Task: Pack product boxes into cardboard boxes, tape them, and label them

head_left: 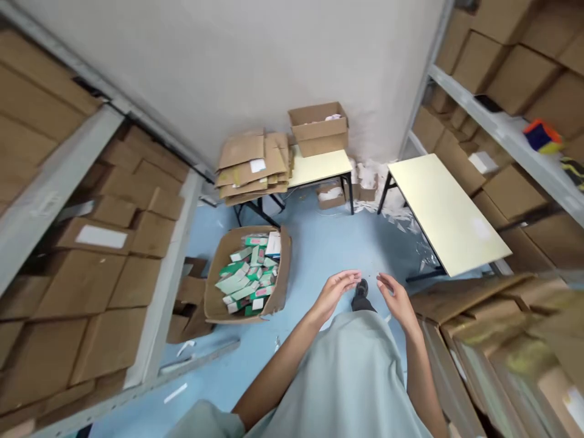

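Note:
My left hand (336, 293) hangs in front of my body over the blue floor, fingers stretched out, holding nothing. Opposite it, my right hand (396, 297) is also free, its fingers apart and slightly curved. A gap lies between the two hands, and a black shoe (362, 287) shows there below them. Left of my left hand stands a large open carton (286, 274), filled with several small green-and-white boxes (249, 277). To the right of my right hand are flattened cardboard boxes (469, 298) standing in a stack.
A pale table (449, 210) stands at the right. Against the wall, another table (319, 165) bears folded cartons (250, 164) and an open cardboard box (322, 135). Shelves (159, 286) loaded with cartons line both sides. Paper scraps (401, 213) and a metal bar (205, 359) lie on the floor.

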`<state>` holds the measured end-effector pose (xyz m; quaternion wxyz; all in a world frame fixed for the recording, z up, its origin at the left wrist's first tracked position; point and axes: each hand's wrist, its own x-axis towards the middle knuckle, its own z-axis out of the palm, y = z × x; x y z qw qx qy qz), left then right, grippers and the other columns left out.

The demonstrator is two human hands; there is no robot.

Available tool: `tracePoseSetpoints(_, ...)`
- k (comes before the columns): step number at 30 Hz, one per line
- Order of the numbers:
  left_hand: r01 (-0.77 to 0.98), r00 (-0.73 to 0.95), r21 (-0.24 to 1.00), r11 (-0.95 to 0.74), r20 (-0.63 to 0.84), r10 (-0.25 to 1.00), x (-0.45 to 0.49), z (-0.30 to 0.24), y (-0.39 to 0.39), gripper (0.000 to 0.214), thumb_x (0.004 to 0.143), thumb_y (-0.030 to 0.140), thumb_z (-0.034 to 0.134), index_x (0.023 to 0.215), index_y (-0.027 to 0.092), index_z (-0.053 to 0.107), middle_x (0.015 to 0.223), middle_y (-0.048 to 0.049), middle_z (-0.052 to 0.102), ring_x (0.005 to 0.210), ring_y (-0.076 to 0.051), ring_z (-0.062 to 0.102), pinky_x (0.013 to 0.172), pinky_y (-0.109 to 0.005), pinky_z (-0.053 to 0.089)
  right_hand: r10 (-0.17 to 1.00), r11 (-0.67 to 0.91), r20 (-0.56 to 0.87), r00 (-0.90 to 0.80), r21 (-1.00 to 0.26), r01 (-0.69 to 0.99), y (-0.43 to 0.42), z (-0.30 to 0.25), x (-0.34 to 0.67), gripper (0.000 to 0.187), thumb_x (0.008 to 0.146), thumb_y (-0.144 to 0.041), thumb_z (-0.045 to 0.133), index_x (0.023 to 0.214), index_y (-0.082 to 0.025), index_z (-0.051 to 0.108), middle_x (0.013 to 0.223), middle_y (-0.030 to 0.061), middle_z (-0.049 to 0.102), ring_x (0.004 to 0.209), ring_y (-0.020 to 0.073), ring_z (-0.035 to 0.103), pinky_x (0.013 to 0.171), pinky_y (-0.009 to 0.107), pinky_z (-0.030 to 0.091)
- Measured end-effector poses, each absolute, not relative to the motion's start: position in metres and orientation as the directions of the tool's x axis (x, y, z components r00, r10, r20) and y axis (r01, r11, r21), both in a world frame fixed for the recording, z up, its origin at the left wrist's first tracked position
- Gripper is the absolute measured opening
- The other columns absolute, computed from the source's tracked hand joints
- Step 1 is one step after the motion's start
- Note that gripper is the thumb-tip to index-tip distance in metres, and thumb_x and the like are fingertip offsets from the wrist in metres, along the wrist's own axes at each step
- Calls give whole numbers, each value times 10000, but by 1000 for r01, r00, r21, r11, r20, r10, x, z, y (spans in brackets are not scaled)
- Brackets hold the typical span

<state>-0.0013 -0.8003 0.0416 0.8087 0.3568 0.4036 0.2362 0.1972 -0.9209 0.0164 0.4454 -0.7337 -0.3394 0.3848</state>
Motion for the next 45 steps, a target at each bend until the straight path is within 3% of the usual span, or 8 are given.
tracePoseSetpoints(6, -288, 370, 748, 598, -489, 790, -3, 51, -719, 574, 774, 589, 982, 1180, 191, 903, 1354, -185, 844, 1317, -368, 774, 1236, -527, 520, 936, -337, -287, 204, -900, 278, -772, 44, 225, 858, 931, -893, 670, 1402, -185, 781, 1462, 243, 792, 1404, 411, 761, 1281, 654, 537)
tracePoseSetpoints(11, -457, 199, 719, 524, -491, 848, -40, 46, -673, 561, 778, 581, 985, 1178, 196, 908, 1347, -191, 848, 1332, -374, 771, 1233, -526, 515, 955, -222, -280, -93, -891, 395, -668, 67, 187, 761, 995, -815, 657, 1433, -203, 767, 1499, 215, 780, 1422, 387, 750, 1268, 620, 560)
tracePoseSetpoints(19, -675, -43, 674, 299, -440, 897, -139, 30, -604, 459, 840, 528, 951, 1175, 217, 912, 1317, -150, 861, 1291, -324, 780, 1215, -495, 522, 840, -33, -292, -457, -868, 495, -557, 83, 52, 588, 1072, -671, 663, 1479, -256, 750, 1552, 138, 762, 1407, 324, 754, 1294, 550, 548)
tracePoseSetpoints(24, -735, -167, 647, 202, -462, 871, -207, 13, -579, 407, 872, 480, 923, 1177, 211, 901, 1307, -132, 862, 1307, -320, 769, 1219, -493, 518, 721, 18, -351, -598, -852, 523, -512, 69, -39, 559, 1087, -646, 647, 1484, -263, 741, 1533, 120, 773, 1425, 305, 738, 1294, 510, 549)
tracePoseSetpoints(31, -801, -385, 594, 76, -608, 694, -282, -14, -578, 311, 910, 405, 894, 1142, 198, 883, 1250, -125, 863, 1271, -331, 792, 1214, -513, 547, 483, 84, -533, -694, -761, 643, -471, 35, -150, 581, 1080, -625, 628, 1549, -288, 693, 1520, 103, 774, 1438, 316, 730, 1280, 489, 556)
tracePoseSetpoints(40, -860, -464, 510, 21, -799, 382, -351, -95, -569, 341, 908, 388, 851, 1188, 194, 846, 1269, -124, 850, 1253, -292, 784, 1174, -462, 563, 45, 263, -678, -733, -700, 664, -402, -60, -276, 428, 1086, -448, 676, 1466, -263, 737, 1453, 115, 810, 1322, 329, 793, 1219, 529, 599)
tracePoseSetpoints(45, -882, -462, 471, -2, -865, 198, -384, -170, -564, 345, 907, 359, 839, 1215, 209, 796, 1272, -110, 826, 1148, -242, 791, 1110, -427, 585, -28, 309, -739, -673, -647, 697, -383, -139, -341, 349, 1055, -377, 764, 1380, -250, 773, 1352, 122, 841, 1263, 346, 807, 1216, 569, 587)
